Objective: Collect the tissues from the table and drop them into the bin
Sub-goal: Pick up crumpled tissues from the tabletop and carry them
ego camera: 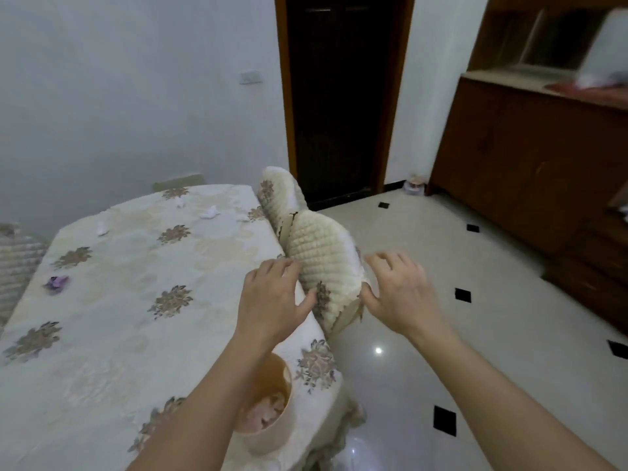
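Crumpled white tissues (pixel 210 212) lie at the far end of the table (pixel 112 351), with another (pixel 102 228) near its left edge and one more (pixel 179 202) at the back. A purple crumpled tissue (pixel 56 283) sits on the left side. A small cream bin (pixel 272 419) with pinkish tissues inside stands at the table's near right corner, partly hidden by my left forearm. My left hand (pixel 272 300) grips the quilted chair back (pixel 323 263) beside the table. My right hand (pixel 397 294) is open, its thumb touching the chair back's right edge.
A second covered chair (pixel 275 195) stands farther along the table's right side, and another (pixel 17 260) at the far left. A glossy tiled floor (pixel 424 334) spreads to the right. A wooden cabinet (pixel 543 171) lines the right wall, beside a dark doorway (pixel 339 96).
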Tool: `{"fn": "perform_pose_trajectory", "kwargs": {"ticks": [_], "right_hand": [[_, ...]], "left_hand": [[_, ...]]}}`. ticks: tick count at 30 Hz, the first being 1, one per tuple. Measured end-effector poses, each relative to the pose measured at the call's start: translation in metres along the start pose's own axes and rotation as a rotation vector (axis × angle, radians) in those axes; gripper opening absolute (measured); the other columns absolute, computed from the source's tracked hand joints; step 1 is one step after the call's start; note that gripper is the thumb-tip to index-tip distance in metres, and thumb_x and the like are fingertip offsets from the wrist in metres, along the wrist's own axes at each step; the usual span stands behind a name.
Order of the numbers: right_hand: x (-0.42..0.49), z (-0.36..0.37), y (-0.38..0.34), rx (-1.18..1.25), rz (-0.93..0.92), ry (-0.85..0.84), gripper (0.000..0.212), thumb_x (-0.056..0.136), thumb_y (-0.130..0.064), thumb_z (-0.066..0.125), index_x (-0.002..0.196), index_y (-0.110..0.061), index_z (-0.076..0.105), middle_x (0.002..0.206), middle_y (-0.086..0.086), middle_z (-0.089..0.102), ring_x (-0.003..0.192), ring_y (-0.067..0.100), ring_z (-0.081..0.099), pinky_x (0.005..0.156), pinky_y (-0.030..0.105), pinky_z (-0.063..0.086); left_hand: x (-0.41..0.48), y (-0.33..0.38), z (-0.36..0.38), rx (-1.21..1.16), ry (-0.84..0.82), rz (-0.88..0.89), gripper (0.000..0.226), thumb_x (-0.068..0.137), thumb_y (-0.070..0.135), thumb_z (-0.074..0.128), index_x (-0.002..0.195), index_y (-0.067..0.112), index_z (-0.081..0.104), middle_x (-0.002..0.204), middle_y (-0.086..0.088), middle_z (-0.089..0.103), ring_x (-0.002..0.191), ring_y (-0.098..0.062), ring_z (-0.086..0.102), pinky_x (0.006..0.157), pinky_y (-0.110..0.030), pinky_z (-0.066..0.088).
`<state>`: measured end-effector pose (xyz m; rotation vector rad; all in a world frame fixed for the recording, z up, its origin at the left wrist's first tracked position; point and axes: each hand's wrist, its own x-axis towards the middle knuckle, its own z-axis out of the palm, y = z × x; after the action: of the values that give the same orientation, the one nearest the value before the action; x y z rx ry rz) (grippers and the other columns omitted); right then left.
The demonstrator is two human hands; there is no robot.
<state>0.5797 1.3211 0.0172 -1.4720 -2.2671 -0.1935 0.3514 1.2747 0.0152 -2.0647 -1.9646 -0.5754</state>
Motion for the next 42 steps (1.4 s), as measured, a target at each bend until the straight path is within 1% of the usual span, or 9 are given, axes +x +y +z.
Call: {"fn": "perform_pose_trajectory", "kwargs": {"ticks": [2, 6, 10, 14, 19, 27, 32, 36, 42], "right_hand": [[-0.018, -0.006, 0.020, -0.024, 0.081, 0.000, 0.042, 0.084, -0.039, 0.055, 0.120, -0.017, 0.061, 0.115, 0.003, 0.063, 0.102, 0.024, 0.059, 0.083, 0.041, 0.051], [-0.055, -0.017, 0.055, -0.068, 0.235, -0.006, 0.045, 0.083, -0.038, 0.057, 0.123, -0.017, 0.061, 0.115, 0.004, 0.064, 0.103, 0.025, 0.059, 0.085, 0.040, 0.050], [-0.087, -0.022, 0.080, -0.108, 0.361, -0.009, 0.045, 0.083, -0.035, 0.062, 0.123, -0.016, 0.061, 0.115, 0.004, 0.063, 0.106, 0.025, 0.058, 0.087, 0.039, 0.047], [-0.105, -0.019, 0.102, -0.120, 0.428, -0.001, 0.044, 0.082, -0.034, 0.063, 0.123, -0.016, 0.061, 0.116, 0.005, 0.063, 0.107, 0.025, 0.057, 0.087, 0.040, 0.048], [-0.102, -0.011, 0.139, -0.136, 0.475, -0.011, 0.043, 0.082, -0.035, 0.060, 0.121, -0.018, 0.062, 0.115, 0.003, 0.063, 0.105, 0.024, 0.057, 0.083, 0.038, 0.047], [-0.048, 0.023, 0.242, -0.100, 0.453, -0.008, 0.041, 0.083, -0.034, 0.059, 0.119, -0.014, 0.063, 0.112, 0.006, 0.063, 0.103, 0.026, 0.058, 0.085, 0.040, 0.047], [0.011, 0.044, 0.319, -0.013, 0.415, -0.003, 0.042, 0.079, -0.034, 0.057, 0.114, -0.013, 0.065, 0.108, 0.007, 0.064, 0.101, 0.028, 0.058, 0.083, 0.041, 0.048], [0.057, 0.053, 0.371, 0.004, 0.324, -0.022, 0.042, 0.078, -0.034, 0.058, 0.114, -0.013, 0.065, 0.109, 0.008, 0.064, 0.104, 0.028, 0.058, 0.084, 0.041, 0.049], [0.122, 0.078, 0.418, 0.065, 0.216, -0.036, 0.042, 0.079, -0.035, 0.056, 0.114, -0.013, 0.065, 0.110, 0.007, 0.064, 0.106, 0.028, 0.058, 0.084, 0.042, 0.048]], "left_hand": [[0.009, 0.019, 0.010, -0.034, 0.003, 0.071, 0.051, 0.085, 0.055, 0.049, 0.120, 0.020, 0.062, 0.119, -0.002, 0.066, 0.112, -0.025, 0.057, 0.090, -0.044, 0.047], [0.022, 0.060, 0.028, -0.103, -0.006, 0.196, 0.051, 0.084, 0.054, 0.049, 0.119, 0.020, 0.063, 0.117, -0.001, 0.066, 0.107, -0.025, 0.059, 0.086, -0.042, 0.047], [0.028, 0.097, 0.047, -0.174, -0.044, 0.302, 0.049, 0.083, 0.052, 0.051, 0.118, 0.021, 0.062, 0.118, 0.000, 0.065, 0.109, -0.024, 0.058, 0.086, -0.040, 0.047], [0.039, 0.127, 0.064, -0.213, -0.077, 0.364, 0.053, 0.083, 0.055, 0.046, 0.121, 0.022, 0.061, 0.121, 0.001, 0.064, 0.113, -0.022, 0.057, 0.088, -0.041, 0.049], [0.063, 0.160, 0.089, -0.210, -0.074, 0.416, 0.052, 0.084, 0.055, 0.049, 0.122, 0.020, 0.061, 0.118, 0.000, 0.065, 0.109, -0.023, 0.057, 0.088, -0.040, 0.046], [0.146, 0.216, 0.152, -0.163, -0.095, 0.419, 0.051, 0.087, 0.053, 0.050, 0.125, 0.021, 0.059, 0.122, 0.001, 0.063, 0.112, -0.022, 0.055, 0.086, -0.039, 0.045], [0.219, 0.249, 0.195, -0.126, -0.100, 0.348, 0.051, 0.089, 0.054, 0.046, 0.123, 0.019, 0.060, 0.120, 0.000, 0.064, 0.108, -0.024, 0.056, 0.085, -0.039, 0.046], [0.266, 0.278, 0.217, -0.083, -0.121, 0.295, 0.050, 0.089, 0.055, 0.044, 0.124, 0.021, 0.057, 0.121, 0.002, 0.063, 0.108, -0.022, 0.056, 0.087, -0.039, 0.046], [0.315, 0.287, 0.233, -0.029, -0.098, 0.183, 0.049, 0.088, 0.054, 0.046, 0.123, 0.021, 0.059, 0.119, 0.003, 0.063, 0.107, -0.022, 0.056, 0.086, -0.039, 0.045]]}}
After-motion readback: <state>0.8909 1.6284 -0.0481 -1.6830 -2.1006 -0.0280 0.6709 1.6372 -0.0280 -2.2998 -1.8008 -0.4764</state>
